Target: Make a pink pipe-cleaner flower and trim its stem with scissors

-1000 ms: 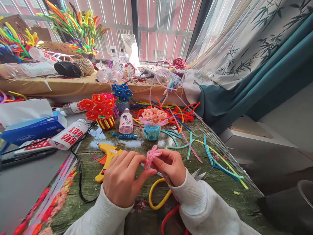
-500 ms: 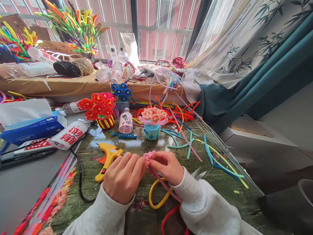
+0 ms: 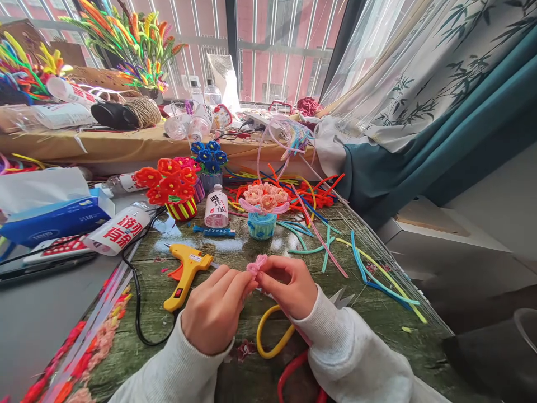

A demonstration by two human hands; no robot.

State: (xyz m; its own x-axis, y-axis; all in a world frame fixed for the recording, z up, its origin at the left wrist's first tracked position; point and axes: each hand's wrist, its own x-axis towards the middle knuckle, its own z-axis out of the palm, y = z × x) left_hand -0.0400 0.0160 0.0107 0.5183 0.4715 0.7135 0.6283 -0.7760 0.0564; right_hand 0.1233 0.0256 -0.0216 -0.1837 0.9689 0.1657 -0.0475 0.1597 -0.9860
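A small looped pink pipe cleaner (image 3: 257, 265) is pinched between both hands above the middle of the dark green table (image 3: 138, 369). My left hand (image 3: 216, 305) closes on its left side, fingers curled. On the other side, my right hand (image 3: 290, 284) grips it between thumb and index finger. A yellow glue gun (image 3: 185, 273) lies just left of my left hand. Under my right hand are a curved yellow pipe cleaner (image 3: 266, 350) and a red one (image 3: 287, 374). Scissor blades (image 3: 342, 298) show partly behind my right wrist.
A turquoise pot (image 3: 262, 226) of pink pipe-cleaner flowers, a pot of red flowers (image 3: 170, 182) and a small bottle (image 3: 217, 207) stand beyond my hands. Loose pipe cleaners (image 3: 364, 263) lie to the right. A black cord (image 3: 137, 302) curves at left, near a tissue box (image 3: 59, 218).
The pink loops now stand up more above my fingertips. The trailing pink strand below my right hand is now mostly hidden. My left hand has shifted slightly, its fingers lower.
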